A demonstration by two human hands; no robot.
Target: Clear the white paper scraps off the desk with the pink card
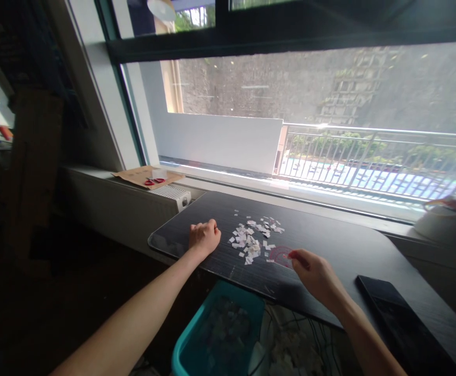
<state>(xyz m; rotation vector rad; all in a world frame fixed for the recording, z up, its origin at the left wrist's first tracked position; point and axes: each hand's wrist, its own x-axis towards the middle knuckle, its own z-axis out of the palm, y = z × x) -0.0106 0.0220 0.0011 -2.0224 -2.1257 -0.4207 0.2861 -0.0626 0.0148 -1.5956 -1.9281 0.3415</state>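
Observation:
My left hand point(205, 236) rests as a closed fist on the dark table point(330, 230), left of the paper scraps, with nothing showing in it. In my right hand point(313, 265), a clear protractor point(280, 256) with red markings is pinched between thumb and fingers. Its left edge lies beside the scraps, low over or on the tabletop; I cannot tell which. Many small white paper scraps point(247, 237) lie scattered in a loose pile between my two hands.
A teal bin point(181, 350) with scraps inside stands below the table's front edge. On the right of the table lies a black flat device point(392, 308). Red-handled scissors point(154, 181) lie on brown paper point(130, 175) on the sill. Cables hang beneath the table.

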